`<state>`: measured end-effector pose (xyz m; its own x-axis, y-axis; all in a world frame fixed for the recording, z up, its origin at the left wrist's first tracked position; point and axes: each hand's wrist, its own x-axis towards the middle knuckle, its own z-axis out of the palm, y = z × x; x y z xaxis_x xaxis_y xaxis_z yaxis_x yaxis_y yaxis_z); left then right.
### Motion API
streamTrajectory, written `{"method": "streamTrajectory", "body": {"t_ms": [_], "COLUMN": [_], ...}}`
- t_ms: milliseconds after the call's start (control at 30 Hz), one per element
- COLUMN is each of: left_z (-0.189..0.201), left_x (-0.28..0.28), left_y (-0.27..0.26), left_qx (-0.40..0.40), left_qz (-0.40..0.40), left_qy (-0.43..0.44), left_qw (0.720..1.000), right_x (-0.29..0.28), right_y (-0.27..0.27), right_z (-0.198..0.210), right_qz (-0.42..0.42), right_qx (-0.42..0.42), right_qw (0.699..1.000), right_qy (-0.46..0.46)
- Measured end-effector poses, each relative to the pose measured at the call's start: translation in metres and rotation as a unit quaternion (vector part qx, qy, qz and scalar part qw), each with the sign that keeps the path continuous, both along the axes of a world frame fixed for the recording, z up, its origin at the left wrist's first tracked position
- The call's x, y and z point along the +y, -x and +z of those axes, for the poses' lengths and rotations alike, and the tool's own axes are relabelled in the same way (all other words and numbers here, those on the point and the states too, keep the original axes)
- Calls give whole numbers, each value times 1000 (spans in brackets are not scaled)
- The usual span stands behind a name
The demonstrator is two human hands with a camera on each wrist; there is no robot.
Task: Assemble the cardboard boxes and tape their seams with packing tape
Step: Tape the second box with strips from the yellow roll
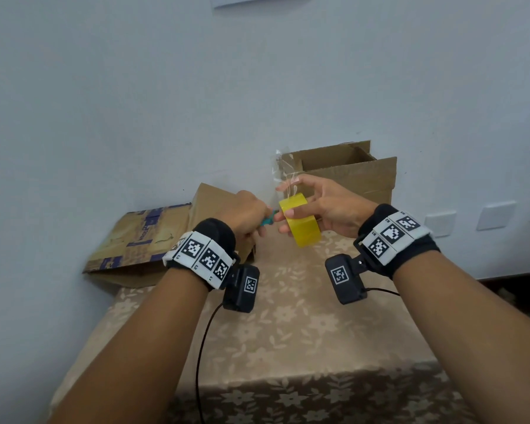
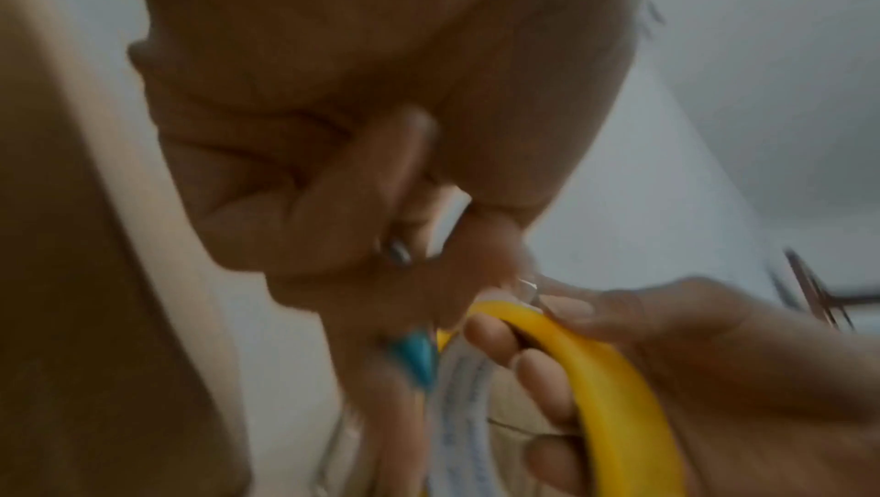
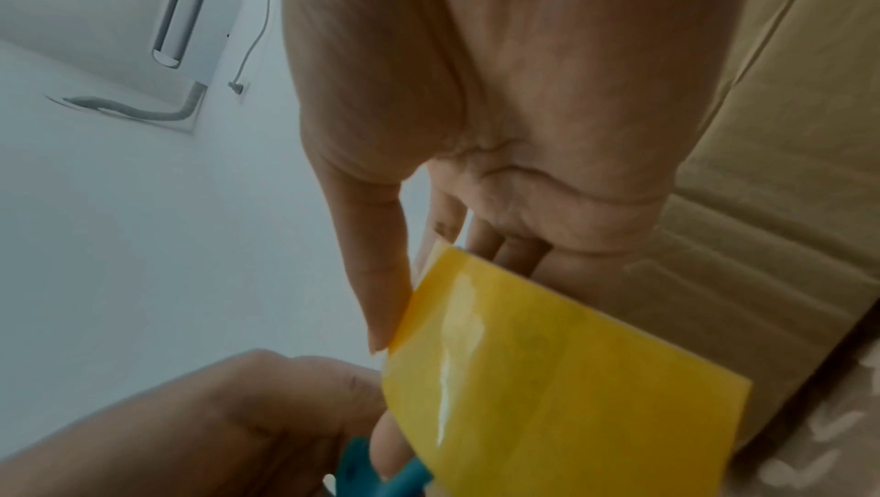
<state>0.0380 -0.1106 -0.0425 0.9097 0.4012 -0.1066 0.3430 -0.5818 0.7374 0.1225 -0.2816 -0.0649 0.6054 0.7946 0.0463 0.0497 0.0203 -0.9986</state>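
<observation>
Above the cloth-covered table (image 1: 303, 332) I have both hands raised close together. My right hand (image 1: 328, 206) grips the yellow tape roll (image 1: 300, 220), fingers curled through its core and thumb on the near rim, with a crinkled clear strip of tape (image 1: 283, 171) standing up from it. My left hand (image 1: 245, 214) is closed around a teal-handled tool (image 1: 268, 221) whose tip meets the roll. Behind, an open cardboard box (image 1: 349, 172) stands against the wall, with a flattened box (image 1: 141, 237) to the left.

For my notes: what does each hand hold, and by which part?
Right hand grips the yellow tape roll by its rim. Left hand grips a teal-handled tool by its handle.
</observation>
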Motion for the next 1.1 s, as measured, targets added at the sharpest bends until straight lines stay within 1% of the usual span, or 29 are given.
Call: {"method": "streamTrajectory", "body": {"t_ms": [67,100,200,267,300,367,400,467,533,633,767,900,967,1100], "left_z": [2,2,-2,-4,-4,-1,1,7,13,14,11,9,5,-1], "left_x": [-4,-5,-9,-10,-9,-6,-5,-4,-5,-4,-3,-2,0,0], "left_y": [3,4,6,5,4,1,-1,-3,-3,-1,-1,-3,-3,-6], "left_qx": [43,57,88,92,78,8,-36,-107,-135,-144,-166,-220,-255,-304], "left_qz": [-34,-47,-83,-82,-68,-34,-21,1,3,-21,-28,0,4,-2], "left_qy": [-50,-61,-71,-78,-81,-75,-52,41,118,157,164,179,152,63], "left_qw": [997,995,990,989,991,997,998,993,984,977,972,959,955,951], "right_x": [0,0,-1,-1,0,-1,-1,-1,-1,0,0,1,2,5], "right_y": [-1,-1,0,0,0,1,1,2,3,4,5,6,7,5], "right_z": [-1,-2,-4,-5,-4,-3,-3,-2,-1,-1,-1,0,1,-4], "right_qz": [-10,-13,-16,-16,-15,-12,-11,-9,-4,2,11,30,36,27], "right_qx": [-1,1,4,5,9,18,20,21,23,25,18,17,18,38], "right_qw": [1000,1000,1000,1000,1000,1000,1000,1000,1000,1000,1000,999,999,999], "right_qy": [5,8,13,15,14,12,12,16,16,10,8,8,8,14]}}
